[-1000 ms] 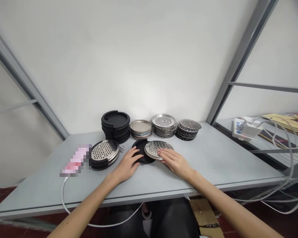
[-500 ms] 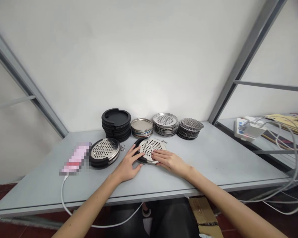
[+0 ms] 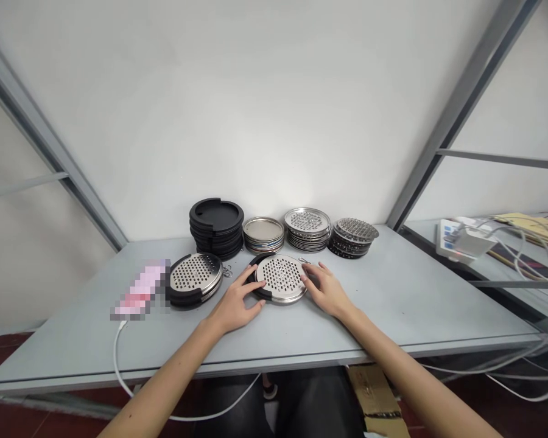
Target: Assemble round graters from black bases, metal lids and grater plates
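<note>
On the grey table in front of me lies a round metal grater point(image 3: 281, 278) with a black holder curved round its left side. My left hand point(image 3: 235, 304) holds it by the black rim, fingers over the edge and thumb near the front. My right hand point(image 3: 325, 291) is at its right edge, fingers apart, fingertips touching the metal. A second stack of round graters in black holders point(image 3: 195, 277) sits to the left. Small metal hooks point(image 3: 227, 271) lie beside that stack, and another metal hook point(image 3: 304, 260) is behind the grater near my right fingertips.
Along the wall stand stacks of black holders point(image 3: 217, 228), plain metal discs point(image 3: 263, 234), rimmed grater plates point(image 3: 307, 228) and coarser grater discs point(image 3: 354, 237). A blurred-out pink phone point(image 3: 141, 291) lies left, with a white cable point(image 3: 115, 353). A power strip point(image 3: 461, 237) sits right.
My right hand has slid off the top of the grater to its right edge, and its fingers have spread. The left hand stays at the black rim.
</note>
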Demonstrator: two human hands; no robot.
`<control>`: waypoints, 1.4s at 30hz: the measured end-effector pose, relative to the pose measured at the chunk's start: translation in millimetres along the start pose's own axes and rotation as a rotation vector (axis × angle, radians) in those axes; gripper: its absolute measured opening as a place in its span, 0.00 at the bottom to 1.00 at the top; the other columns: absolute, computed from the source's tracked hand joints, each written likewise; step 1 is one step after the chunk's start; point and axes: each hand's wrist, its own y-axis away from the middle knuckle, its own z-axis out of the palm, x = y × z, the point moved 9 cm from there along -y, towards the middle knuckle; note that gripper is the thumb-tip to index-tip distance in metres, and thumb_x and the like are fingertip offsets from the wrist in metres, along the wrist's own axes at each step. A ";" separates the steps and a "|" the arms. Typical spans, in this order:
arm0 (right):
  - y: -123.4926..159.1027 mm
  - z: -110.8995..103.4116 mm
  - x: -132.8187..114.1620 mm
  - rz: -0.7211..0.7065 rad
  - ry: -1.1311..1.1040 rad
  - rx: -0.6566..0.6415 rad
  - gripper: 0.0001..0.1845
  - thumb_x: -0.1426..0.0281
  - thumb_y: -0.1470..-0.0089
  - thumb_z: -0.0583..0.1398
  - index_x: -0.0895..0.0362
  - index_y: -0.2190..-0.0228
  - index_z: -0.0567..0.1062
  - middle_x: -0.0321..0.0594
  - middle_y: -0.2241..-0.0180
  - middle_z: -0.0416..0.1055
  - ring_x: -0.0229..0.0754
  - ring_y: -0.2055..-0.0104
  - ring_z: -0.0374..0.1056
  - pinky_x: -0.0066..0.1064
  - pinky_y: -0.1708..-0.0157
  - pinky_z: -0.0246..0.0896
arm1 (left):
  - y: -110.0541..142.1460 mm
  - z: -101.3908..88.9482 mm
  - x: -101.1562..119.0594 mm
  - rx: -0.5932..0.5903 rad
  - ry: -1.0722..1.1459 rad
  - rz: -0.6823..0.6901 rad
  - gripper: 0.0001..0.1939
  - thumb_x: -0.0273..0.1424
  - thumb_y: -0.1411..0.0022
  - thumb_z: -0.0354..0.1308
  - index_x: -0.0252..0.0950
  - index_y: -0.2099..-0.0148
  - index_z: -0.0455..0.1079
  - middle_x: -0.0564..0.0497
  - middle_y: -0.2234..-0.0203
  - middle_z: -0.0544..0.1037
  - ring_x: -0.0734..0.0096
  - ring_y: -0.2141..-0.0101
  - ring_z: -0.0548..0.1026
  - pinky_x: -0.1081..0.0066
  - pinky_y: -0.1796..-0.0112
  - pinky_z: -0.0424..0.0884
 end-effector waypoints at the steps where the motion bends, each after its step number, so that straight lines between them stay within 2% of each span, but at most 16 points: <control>1: 0.3 0.0 -0.5 -0.007 -0.007 -0.005 0.24 0.58 0.39 0.51 0.60 0.49 0.71 0.52 0.49 0.73 0.52 0.46 0.68 0.56 0.37 0.46 | 0.0 -0.6 0.2 0.002 0.002 -0.003 0.20 0.31 0.41 0.60 0.37 0.46 0.72 0.41 0.36 0.58 0.51 0.37 0.58 0.51 0.39 0.60; 7: 3.1 3.0 -6.1 -0.091 -0.066 -0.083 0.32 0.56 0.42 0.56 0.61 0.42 0.66 0.54 0.43 0.66 0.56 0.41 0.62 0.53 0.39 0.54 | 1.7 -4.9 5.1 -0.013 0.026 0.013 0.21 0.32 0.43 0.61 0.36 0.46 0.70 0.41 0.38 0.62 0.51 0.37 0.59 0.51 0.40 0.60; 11: 4.3 8.3 -10.0 -0.124 -0.088 -0.154 0.39 0.54 0.45 0.59 0.62 0.39 0.61 0.57 0.40 0.61 0.57 0.39 0.59 0.52 0.40 0.55 | 2.1 -3.1 5.7 -0.041 0.038 0.001 0.23 0.32 0.43 0.61 0.37 0.44 0.67 0.41 0.36 0.57 0.53 0.37 0.59 0.54 0.39 0.59; 15: 4.4 9.8 -12.6 -0.132 -0.069 -0.161 0.45 0.51 0.50 0.62 0.62 0.38 0.58 0.57 0.39 0.60 0.58 0.38 0.58 0.53 0.39 0.54 | 1.1 2.3 -8.7 -0.033 0.014 -0.116 0.40 0.40 0.45 0.64 0.37 0.34 0.54 0.39 0.32 0.47 0.47 0.35 0.51 0.50 0.38 0.55; 18: 4.6 9.8 -13.5 -0.147 -0.042 -0.146 0.49 0.49 0.53 0.64 0.62 0.38 0.58 0.57 0.39 0.59 0.59 0.37 0.55 0.53 0.39 0.53 | 1.1 8.4 -18.7 -0.053 0.044 -0.179 0.49 0.45 0.45 0.64 0.37 0.30 0.43 0.37 0.33 0.51 0.47 0.34 0.51 0.49 0.38 0.53; 21: 5.2 11.3 -13.2 -0.168 -0.043 -0.154 0.49 0.49 0.52 0.64 0.61 0.38 0.57 0.56 0.39 0.59 0.58 0.37 0.56 0.53 0.39 0.53 | 1.0 8.9 -22.5 -0.048 0.077 -0.200 0.51 0.46 0.45 0.64 0.36 0.29 0.40 0.39 0.34 0.54 0.49 0.35 0.54 0.51 0.37 0.54; 28: 6.9 12.3 -17.0 -0.224 -0.038 -0.158 0.48 0.50 0.50 0.63 0.60 0.37 0.55 0.56 0.38 0.58 0.57 0.37 0.56 0.52 0.39 0.54 | -0.5 4.6 -22.1 -0.010 0.070 -0.227 0.52 0.45 0.49 0.68 0.37 0.30 0.45 0.40 0.36 0.58 0.51 0.36 0.57 0.53 0.38 0.55; 32: 8.7 14.6 -19.0 -0.204 -0.001 -0.173 0.47 0.49 0.49 0.62 0.62 0.37 0.56 0.58 0.37 0.56 0.57 0.35 0.54 0.51 0.38 0.53 | -0.4 6.1 -18.0 -0.016 0.039 -0.203 0.48 0.44 0.48 0.67 0.39 0.32 0.49 0.42 0.36 0.60 0.53 0.36 0.56 0.55 0.38 0.55; 38: 8.3 13.0 -17.5 -0.153 -0.019 -0.150 0.47 0.49 0.52 0.63 0.60 0.38 0.59 0.57 0.38 0.58 0.57 0.37 0.56 0.52 0.39 0.54 | 3.1 8.4 -17.5 -0.036 -0.036 -0.207 0.40 0.48 0.45 0.63 0.37 0.35 0.58 0.37 0.35 0.55 0.49 0.36 0.56 0.51 0.39 0.56; 42: 7.0 9.7 -16.8 -0.146 -0.072 -0.132 0.45 0.50 0.52 0.64 0.59 0.40 0.61 0.56 0.40 0.62 0.57 0.39 0.59 0.52 0.40 0.55 | 0.1 8.2 -6.6 -0.059 -0.035 -0.090 0.39 0.44 0.46 0.66 0.40 0.35 0.59 0.40 0.33 0.49 0.47 0.34 0.49 0.48 0.38 0.53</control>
